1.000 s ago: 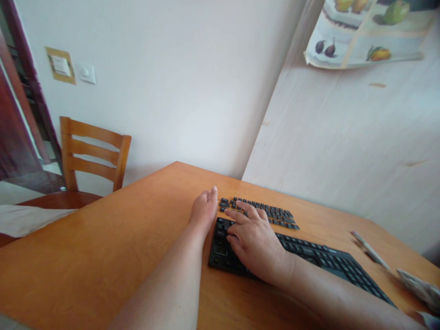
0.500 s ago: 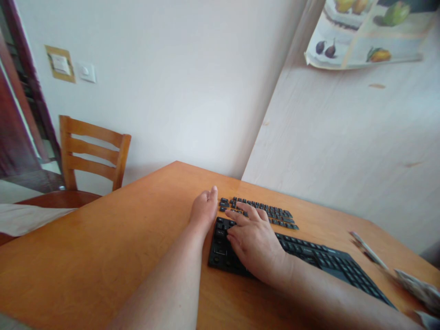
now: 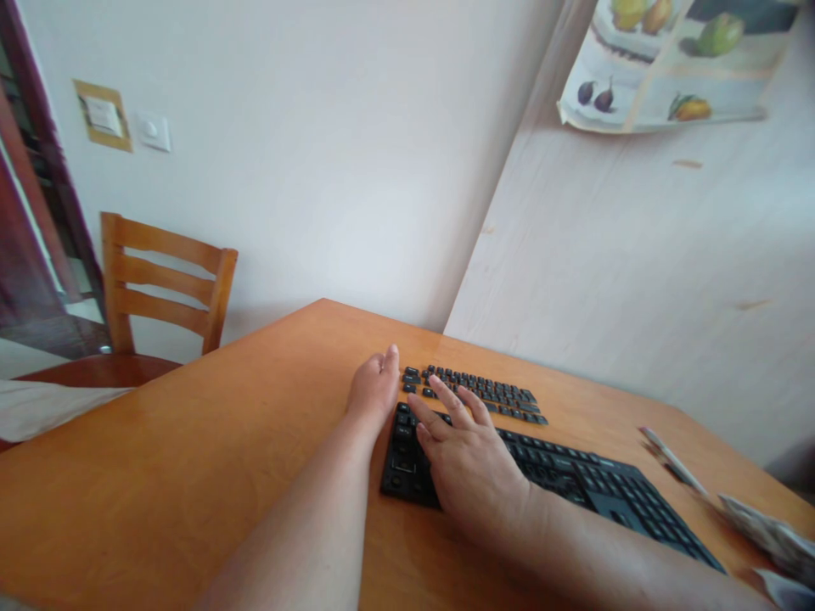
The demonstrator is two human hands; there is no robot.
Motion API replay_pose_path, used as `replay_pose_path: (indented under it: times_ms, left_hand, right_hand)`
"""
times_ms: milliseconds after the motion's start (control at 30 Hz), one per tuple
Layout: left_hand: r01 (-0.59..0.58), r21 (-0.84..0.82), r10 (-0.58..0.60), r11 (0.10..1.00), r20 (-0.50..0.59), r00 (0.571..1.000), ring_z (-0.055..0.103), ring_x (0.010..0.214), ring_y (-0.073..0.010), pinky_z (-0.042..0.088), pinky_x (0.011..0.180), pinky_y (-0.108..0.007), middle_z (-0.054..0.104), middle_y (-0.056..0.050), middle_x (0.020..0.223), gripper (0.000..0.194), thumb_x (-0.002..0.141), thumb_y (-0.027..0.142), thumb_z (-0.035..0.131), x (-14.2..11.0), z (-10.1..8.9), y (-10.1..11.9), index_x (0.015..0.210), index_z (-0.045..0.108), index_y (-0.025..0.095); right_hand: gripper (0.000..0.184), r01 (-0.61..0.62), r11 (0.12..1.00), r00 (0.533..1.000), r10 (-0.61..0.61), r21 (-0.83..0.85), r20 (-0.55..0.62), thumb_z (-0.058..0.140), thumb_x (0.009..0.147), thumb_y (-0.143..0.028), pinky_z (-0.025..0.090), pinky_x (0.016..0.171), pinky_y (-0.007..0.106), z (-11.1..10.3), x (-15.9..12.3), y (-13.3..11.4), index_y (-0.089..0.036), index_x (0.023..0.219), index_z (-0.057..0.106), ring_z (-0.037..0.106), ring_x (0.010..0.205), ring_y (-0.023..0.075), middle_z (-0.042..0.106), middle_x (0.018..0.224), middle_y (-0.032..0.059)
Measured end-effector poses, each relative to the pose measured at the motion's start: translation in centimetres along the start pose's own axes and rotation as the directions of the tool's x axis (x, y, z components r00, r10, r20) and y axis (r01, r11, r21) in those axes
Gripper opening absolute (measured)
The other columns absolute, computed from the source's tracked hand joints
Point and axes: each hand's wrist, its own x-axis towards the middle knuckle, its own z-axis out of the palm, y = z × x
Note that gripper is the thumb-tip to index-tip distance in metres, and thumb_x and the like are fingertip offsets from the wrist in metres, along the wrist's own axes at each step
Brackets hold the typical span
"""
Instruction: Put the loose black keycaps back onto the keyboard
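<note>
A: Right hand first. How does it stand?

B: Right hand (image 3: 474,462) palm down over the left part of the black keyboard (image 3: 637,488). Fingers (image 3: 449,400) long and fanned, clear gaps between them. Thumb set apart, lower, by the keys. Nothing seen in its grasp.

A: Contact with the keys?

B: Uncertain. The hand covers the spot; can't make out whether the fingertips press or hover.

A: Left hand?

B: Left hand (image 3: 373,389) just off the keyboard's far left corner. Thumb upright, other fingers seemingly curled in, mostly hidden behind the hand. Whether they grip anything: not determinable from this angle.

A: Position of the keyboard?

B: Flat on the wooden table (image 3: 255,441), running aslant from the hands toward the lower right. Near its left end, some key places look bare.

A: And beyond it?

B: Loose keycaps (image 3: 500,392), black, laid in rows along its far side; their left end near the left thumb. Right hand's longer fingers reach across the view of them. Farther right, a slender pen-like stick (image 3: 681,467), apart from both hands.
</note>
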Motion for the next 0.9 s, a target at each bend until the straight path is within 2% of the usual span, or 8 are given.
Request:
replay_pose_path:
  times_ms: [333,467,667,900]
  left_hand:
    - [0.006,-0.005,-0.006,1.0,-0.004,1.0,0.071,0.083,-0.0235,0.049,0.072,-0.031,0.075,-0.011,0.083,0.053,0.093,0.059,0.035,0.1,0.0,0.0,0.087,0.069,0.019]
    - [-0.003,-0.001,0.003,1.0,-0.003,1.0,0.07,0.082,-0.0236,0.049,0.072,-0.031,0.075,-0.011,0.083,0.054,0.094,0.059,0.034,0.1,0.0,0.1,0.086,0.069,0.019]
    - [0.007,0.004,-0.007,1.0,-0.001,1.0,0.07,0.081,-0.0234,0.049,0.071,-0.031,0.075,-0.011,0.082,0.052,0.094,0.059,0.034,0.2,0.0,0.0,0.087,0.069,0.02]
    - [-0.018,0.0,0.018,1.0,-0.005,1.0,0.07,0.082,-0.0233,0.049,0.072,-0.031,0.075,-0.011,0.085,0.054,0.094,0.059,0.033,0.1,0.0,-0.1,0.088,0.069,0.019]
  right_hand:
    - [0.039,0.028,1.0,0.999,-0.028,-0.006,0.04,0.049,0.088,-0.022,0.02,0.116,0.059,0.2,0.1,-0.1,-0.016,0.121,0.07,0.013,0.148,0.0358,0.041,0.154,0.0057]
    - [0.041,-0.011,0.999,1.0,0.011,0.052,0.002,0.048,0.088,-0.022,0.021,0.115,0.058,-0.3,-0.2,0.3,-0.019,0.123,0.069,0.015,0.148,0.0351,0.042,0.154,0.0042]
    - [0.038,-0.108,0.979,0.984,0.13,0.171,-0.12,0.048,0.088,-0.019,0.022,0.114,0.054,-0.6,-1.0,1.3,-0.026,0.117,0.072,0.023,0.145,0.0312,0.048,0.15,-0.001]
    - [0.036,-0.064,0.977,0.993,0.083,0.204,-0.085,0.051,0.085,-0.017,0.024,0.112,0.054,-0.4,-1.1,1.1,-0.029,0.11,0.074,0.026,0.143,0.0322,0.053,0.145,-0.0006]
